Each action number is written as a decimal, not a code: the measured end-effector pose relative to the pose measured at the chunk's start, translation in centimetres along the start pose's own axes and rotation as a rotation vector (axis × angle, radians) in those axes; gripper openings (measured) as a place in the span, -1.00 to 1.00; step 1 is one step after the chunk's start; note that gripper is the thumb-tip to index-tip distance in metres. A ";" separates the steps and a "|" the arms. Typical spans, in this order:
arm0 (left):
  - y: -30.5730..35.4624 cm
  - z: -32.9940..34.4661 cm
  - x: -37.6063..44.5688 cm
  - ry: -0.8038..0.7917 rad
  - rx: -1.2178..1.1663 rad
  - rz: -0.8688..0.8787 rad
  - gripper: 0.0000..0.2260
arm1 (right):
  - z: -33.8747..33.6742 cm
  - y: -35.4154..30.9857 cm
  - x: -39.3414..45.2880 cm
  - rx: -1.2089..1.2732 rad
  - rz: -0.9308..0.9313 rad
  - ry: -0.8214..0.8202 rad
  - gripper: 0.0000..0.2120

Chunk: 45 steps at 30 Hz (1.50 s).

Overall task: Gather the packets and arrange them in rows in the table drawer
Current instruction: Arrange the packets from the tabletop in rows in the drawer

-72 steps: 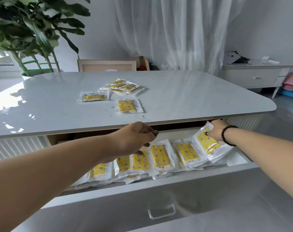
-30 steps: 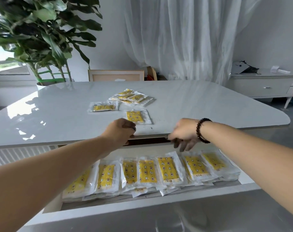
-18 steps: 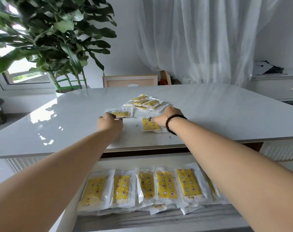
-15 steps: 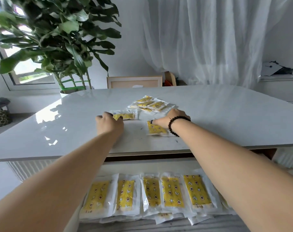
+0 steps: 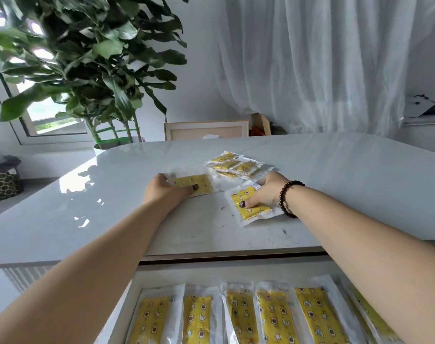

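We are at the gathering step — our left hand (image 5: 165, 192) pinches one packet (image 5: 195, 183) on the table (image 5: 335, 175), our right hand (image 5: 266, 192) grips another packet (image 5: 252, 209), and next both must go down into the drawer (image 5: 236, 271) rows.

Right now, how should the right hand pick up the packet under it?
The packet lies flat on the table, so pinch its clear left edge from the near side: thumb on top, fingers sliding beneath. The right hand already rests there.

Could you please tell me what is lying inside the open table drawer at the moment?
A row of yellow packets lies side by side in the table drawer. The right forearm hides its right end; anything beneath them is covered.
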<state>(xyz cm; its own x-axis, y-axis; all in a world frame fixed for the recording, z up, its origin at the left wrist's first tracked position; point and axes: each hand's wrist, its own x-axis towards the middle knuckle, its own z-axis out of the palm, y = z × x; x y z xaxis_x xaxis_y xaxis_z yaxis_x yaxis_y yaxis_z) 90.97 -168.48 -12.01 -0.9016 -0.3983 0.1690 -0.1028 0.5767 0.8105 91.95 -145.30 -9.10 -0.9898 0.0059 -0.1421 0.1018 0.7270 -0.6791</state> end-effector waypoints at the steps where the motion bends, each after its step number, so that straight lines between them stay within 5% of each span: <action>1: -0.1 -0.2 -0.7 0.000 -0.043 0.035 -0.70 | -0.1 0.3 0.0 0.052 -0.026 -0.013 -0.15; 6: 0.0 -0.4 -4.8 -0.099 -0.408 0.054 -0.90 | -1.4 1.5 -0.7 0.393 -0.138 -0.025 -0.27; 11: 0.5 -0.7 -6.2 -0.291 -0.602 0.038 -0.93 | -2.9 0.9 -2.5 0.430 -0.348 0.009 -0.39; 20: 0.8 -1.3 -6.2 -0.422 -0.767 0.036 -0.79 | -0.6 -1.2 -3.3 -0.041 -0.534 0.246 -0.73; 25: 0.4 -1.1 -6.3 -0.468 -0.700 0.141 -0.83 | 1.8 -2.3 -3.1 -0.088 -0.600 0.295 -0.66; 34: 0.2 -1.2 -6.2 -0.367 -0.608 0.187 -0.74 | 3.1 -2.1 -2.4 -0.081 -0.593 0.400 -0.56; 40: -0.4 -1.1 -4.9 -0.131 -0.993 -0.046 -0.82 | 2.7 -1.5 -0.2 0.006 -0.422 0.443 -0.67; 45: -0.7 -0.9 -4.2 0.052 -1.172 -0.123 -0.78 | 1.6 -3.9 4.6 -0.198 -0.261 0.311 -0.42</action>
<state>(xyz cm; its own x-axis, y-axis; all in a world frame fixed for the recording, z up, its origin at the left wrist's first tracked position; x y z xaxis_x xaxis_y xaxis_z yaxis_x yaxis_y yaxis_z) 95.25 -167.84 -12.73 -0.8914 -0.4499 0.0549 0.2859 -0.4641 0.8384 87.13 -149.21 -8.32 -0.9657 -0.0110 0.2593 -0.1461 0.8488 -0.5082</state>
